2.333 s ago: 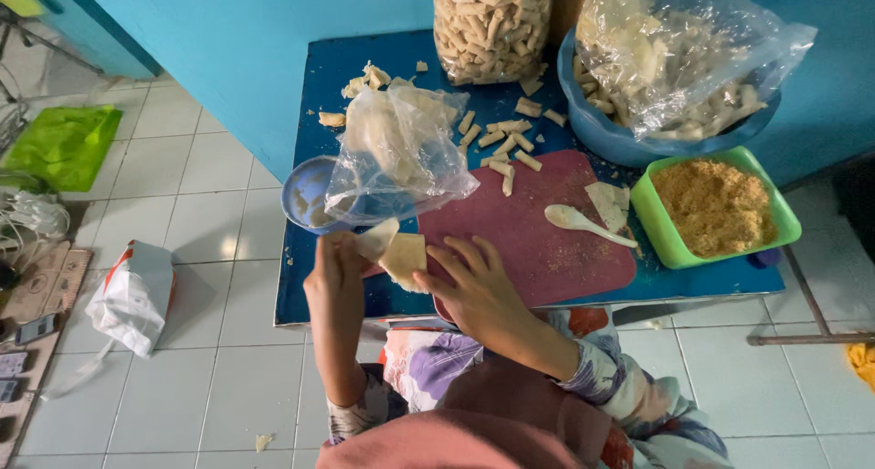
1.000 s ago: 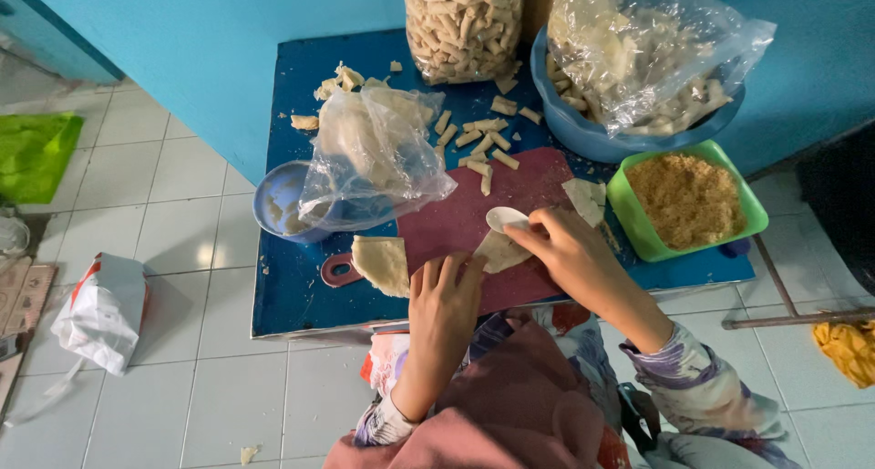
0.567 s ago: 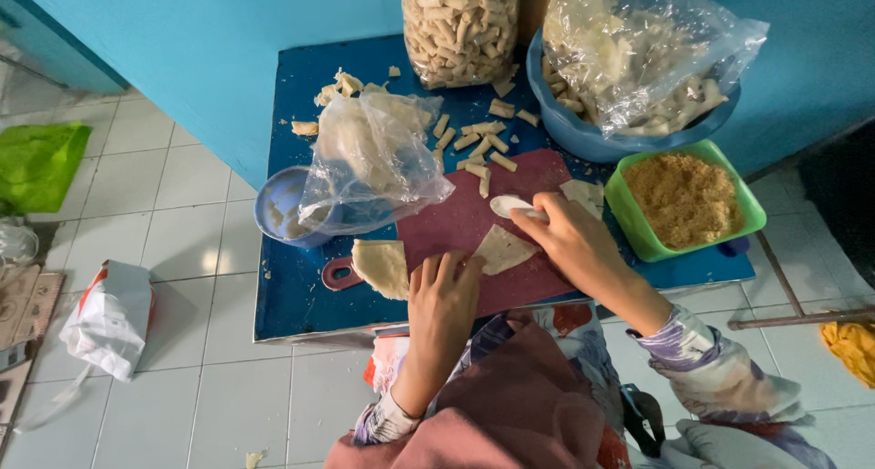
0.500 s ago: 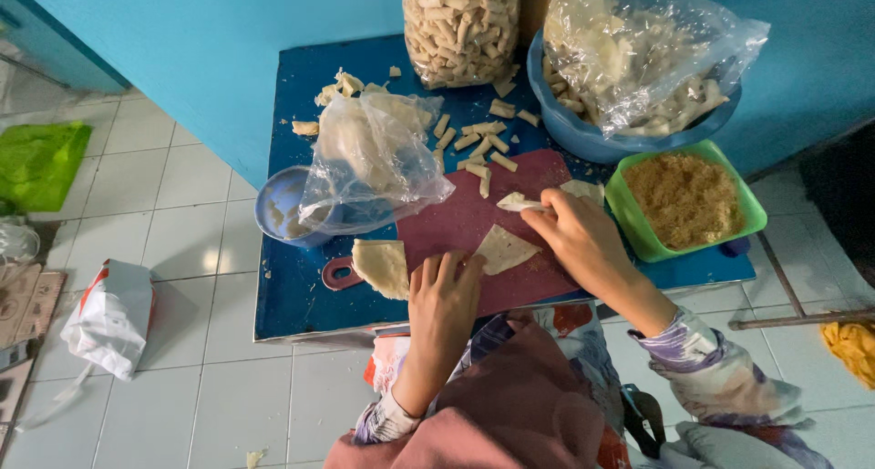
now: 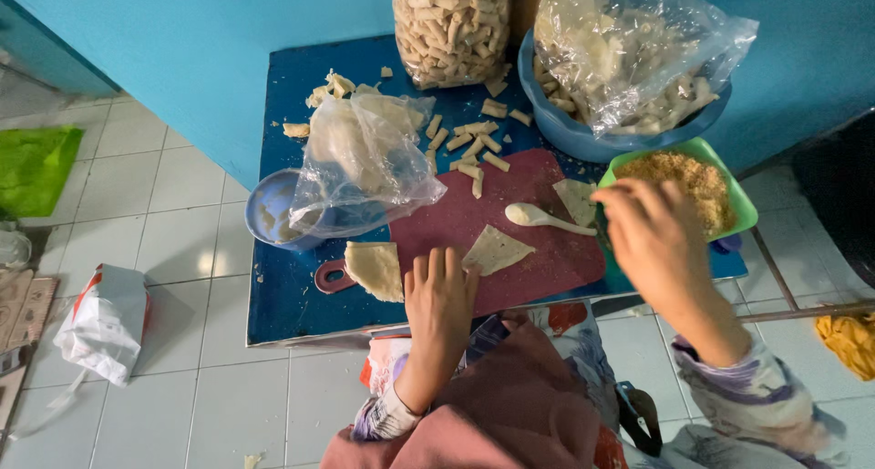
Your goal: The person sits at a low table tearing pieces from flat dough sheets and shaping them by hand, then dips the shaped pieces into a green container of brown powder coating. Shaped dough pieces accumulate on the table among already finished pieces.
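Maroon cutting board [image 5: 510,223]: my left hand [image 5: 440,296] flat on its near edge, touching a triangular wrapper [image 5: 495,249]; white spoon [image 5: 542,217] upon it; my right hand [image 5: 649,227] over its right end, beside the green crumb tray [image 5: 738,200].

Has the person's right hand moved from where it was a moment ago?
Yes. The right hand has left the maroon cutting board and shifted rightward to the green tray.

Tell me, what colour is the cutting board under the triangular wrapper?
The cutting board is dark red, maroon; it shows best in the head view, lying on the blue table.
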